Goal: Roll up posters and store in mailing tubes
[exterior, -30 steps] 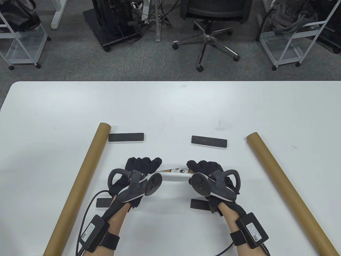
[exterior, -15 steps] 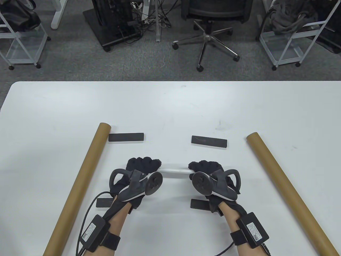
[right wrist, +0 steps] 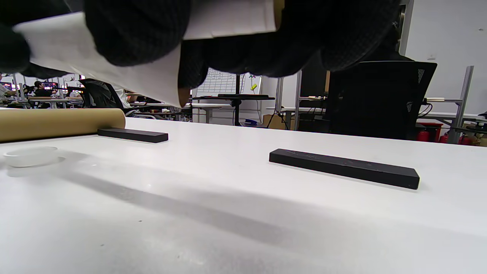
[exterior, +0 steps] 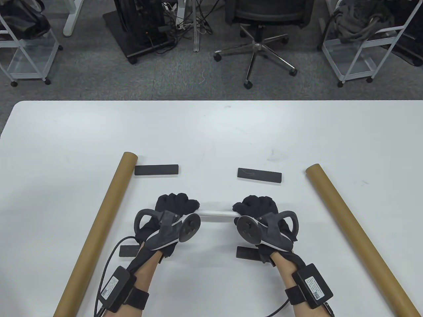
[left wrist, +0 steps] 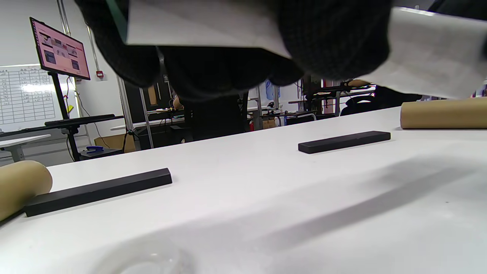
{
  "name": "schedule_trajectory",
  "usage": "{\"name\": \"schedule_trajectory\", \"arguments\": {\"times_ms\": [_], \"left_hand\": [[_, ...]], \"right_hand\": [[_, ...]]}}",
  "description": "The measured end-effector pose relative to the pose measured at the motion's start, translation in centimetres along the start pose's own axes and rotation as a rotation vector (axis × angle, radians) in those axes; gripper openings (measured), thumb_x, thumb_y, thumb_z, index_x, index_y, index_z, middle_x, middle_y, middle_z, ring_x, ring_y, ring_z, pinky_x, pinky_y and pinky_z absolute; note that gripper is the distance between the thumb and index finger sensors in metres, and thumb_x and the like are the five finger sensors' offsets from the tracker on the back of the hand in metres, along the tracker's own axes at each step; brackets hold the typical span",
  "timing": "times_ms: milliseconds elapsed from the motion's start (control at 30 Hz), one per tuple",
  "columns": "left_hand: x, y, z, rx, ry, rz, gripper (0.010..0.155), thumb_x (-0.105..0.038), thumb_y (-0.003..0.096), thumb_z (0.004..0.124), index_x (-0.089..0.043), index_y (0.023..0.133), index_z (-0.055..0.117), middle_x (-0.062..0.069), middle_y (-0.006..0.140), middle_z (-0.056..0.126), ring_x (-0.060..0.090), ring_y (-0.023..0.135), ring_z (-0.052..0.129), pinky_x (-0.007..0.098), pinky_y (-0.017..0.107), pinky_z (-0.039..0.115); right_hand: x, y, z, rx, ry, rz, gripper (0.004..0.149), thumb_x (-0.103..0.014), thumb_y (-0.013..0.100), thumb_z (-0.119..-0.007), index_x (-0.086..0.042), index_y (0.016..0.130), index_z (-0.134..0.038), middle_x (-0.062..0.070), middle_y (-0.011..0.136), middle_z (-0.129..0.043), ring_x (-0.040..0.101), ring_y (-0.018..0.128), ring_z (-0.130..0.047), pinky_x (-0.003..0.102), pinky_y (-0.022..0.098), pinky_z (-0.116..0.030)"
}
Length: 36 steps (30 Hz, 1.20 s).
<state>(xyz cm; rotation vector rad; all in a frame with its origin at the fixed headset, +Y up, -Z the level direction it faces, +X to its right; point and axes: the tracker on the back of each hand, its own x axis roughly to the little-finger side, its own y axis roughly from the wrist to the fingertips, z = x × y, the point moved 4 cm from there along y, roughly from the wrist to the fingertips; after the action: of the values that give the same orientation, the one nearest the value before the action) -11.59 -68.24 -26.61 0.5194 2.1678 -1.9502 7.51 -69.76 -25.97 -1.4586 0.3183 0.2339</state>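
A rolled white poster point(exterior: 216, 214) is held crosswise above the table near the front middle. My left hand point(exterior: 176, 204) grips its left end and my right hand point(exterior: 254, 205) grips its right end, fingers curled over the roll. In the left wrist view the poster point(left wrist: 430, 53) runs under the gloved fingers point(left wrist: 335, 38); in the right wrist view the poster point(right wrist: 114, 68) shows its open end below the fingers point(right wrist: 137, 34). One brown mailing tube point(exterior: 99, 228) lies at the left, another mailing tube point(exterior: 357, 231) at the right.
Two black bars point(exterior: 156, 170) point(exterior: 259, 175) lie beyond the hands, and two more black bars point(exterior: 129, 251) point(exterior: 248, 253) lie partly under the wrists. A small clear cap point(right wrist: 30, 156) sits on the white table point(exterior: 211, 132). Chairs and carts stand beyond the far edge.
The poster's printed inner side was still showing a second ago; now only a thin white roll shows between the hands. Both hands stayed in place, the right fingers shifting slightly forward.
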Motion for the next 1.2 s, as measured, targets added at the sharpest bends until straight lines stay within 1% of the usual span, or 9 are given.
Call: {"name": "schedule_trajectory", "arguments": {"times_ms": [167, 267, 433, 567, 667, 833, 1000, 1100, 1200], "left_hand": [[-0.08, 0.01, 0.05, 0.002, 0.005, 0.003, 0.050, -0.051, 0.0446, 0.076, -0.039, 0.093, 0.082, -0.007, 0.094, 0.085, 0.022, 0.081, 0.091, 0.052, 0.078, 0.073], [0.14, 0.03, 0.12, 0.020, -0.014, 0.004, 0.052, -0.051, 0.0443, 0.076, -0.038, 0.094, 0.082, -0.009, 0.091, 0.088, 0.020, 0.079, 0.093, 0.049, 0.078, 0.074], [0.54, 0.08, 0.05, 0.027, -0.062, -0.008, 0.059, -0.049, 0.0467, 0.071, -0.036, 0.104, 0.072, -0.009, 0.089, 0.091, 0.020, 0.077, 0.096, 0.049, 0.077, 0.074], [0.43, 0.12, 0.26, 0.043, -0.093, -0.003, 0.054, -0.046, 0.0502, 0.064, -0.035, 0.102, 0.073, -0.006, 0.089, 0.090, 0.024, 0.075, 0.094, 0.053, 0.077, 0.072], [0.43, 0.12, 0.21, 0.041, -0.077, -0.001, 0.054, -0.050, 0.0499, 0.061, -0.035, 0.100, 0.074, -0.006, 0.086, 0.090, 0.023, 0.071, 0.093, 0.053, 0.077, 0.072], [0.70, 0.08, 0.12, 0.026, -0.074, -0.009, 0.053, -0.054, 0.0465, 0.068, -0.037, 0.096, 0.078, -0.008, 0.085, 0.091, 0.021, 0.071, 0.094, 0.052, 0.076, 0.073], [0.59, 0.07, 0.21, 0.023, -0.045, -0.014, 0.053, -0.054, 0.0455, 0.070, -0.035, 0.094, 0.082, -0.001, 0.098, 0.082, 0.026, 0.082, 0.088, 0.054, 0.077, 0.071], [0.48, 0.01, -0.04, 0.018, -0.048, -0.006, 0.053, -0.054, 0.0457, 0.070, -0.034, 0.093, 0.084, -0.004, 0.093, 0.085, 0.024, 0.078, 0.090, 0.052, 0.076, 0.073], [0.56, 0.06, 0.12, 0.034, -0.095, -0.004, 0.057, -0.053, 0.0473, 0.066, -0.032, 0.099, 0.079, -0.005, 0.087, 0.091, 0.023, 0.073, 0.095, 0.051, 0.074, 0.077]], "right_hand": [[0.11, -0.06, 0.00, -0.005, 0.017, -0.002, 0.052, -0.039, 0.043, -0.072, -0.021, 0.093, -0.073, 0.009, 0.087, -0.077, 0.037, 0.070, -0.083, 0.066, 0.067, -0.063], [0.01, -0.07, 0.01, 0.000, 0.014, 0.004, 0.069, -0.039, 0.044, -0.072, -0.013, 0.105, -0.054, 0.007, 0.085, -0.079, 0.036, 0.069, -0.084, 0.065, 0.067, -0.065], [-0.04, -0.03, 0.04, 0.005, 0.007, 0.002, 0.063, -0.038, 0.045, -0.068, -0.015, 0.103, -0.059, 0.005, 0.084, -0.084, 0.036, 0.069, -0.088, 0.064, 0.066, -0.067], [0.21, 0.00, -0.25, -0.013, 0.030, 0.006, 0.057, -0.036, 0.048, -0.065, -0.016, 0.101, -0.061, 0.008, 0.089, -0.082, 0.039, 0.073, -0.087, 0.066, 0.067, -0.065], [0.36, 0.04, -0.50, -0.023, 0.048, 0.008, 0.060, -0.037, 0.046, -0.069, -0.016, 0.101, -0.060, 0.008, 0.090, -0.080, 0.038, 0.074, -0.085, 0.067, 0.067, -0.064], [-0.19, -0.04, -0.13, -0.002, 0.010, 0.012, 0.052, -0.037, 0.044, -0.072, -0.022, 0.094, -0.068, 0.004, 0.084, -0.084, 0.034, 0.069, -0.088, 0.064, 0.066, -0.067], [-0.47, -0.02, -0.25, -0.005, -0.007, 0.017, 0.051, -0.038, 0.044, -0.072, -0.023, 0.093, -0.072, 0.006, 0.087, -0.081, 0.035, 0.071, -0.087, 0.065, 0.067, -0.066], [-0.24, 0.02, -0.21, -0.008, 0.012, 0.017, 0.051, -0.037, 0.044, -0.072, -0.022, 0.092, -0.073, 0.006, 0.083, -0.083, 0.034, 0.069, -0.088, 0.064, 0.066, -0.067], [0.18, 0.00, -0.27, -0.007, 0.033, 0.007, 0.054, -0.037, 0.044, -0.071, -0.018, 0.095, -0.071, 0.005, 0.082, -0.087, 0.034, 0.068, -0.092, 0.063, 0.065, -0.069]]}}
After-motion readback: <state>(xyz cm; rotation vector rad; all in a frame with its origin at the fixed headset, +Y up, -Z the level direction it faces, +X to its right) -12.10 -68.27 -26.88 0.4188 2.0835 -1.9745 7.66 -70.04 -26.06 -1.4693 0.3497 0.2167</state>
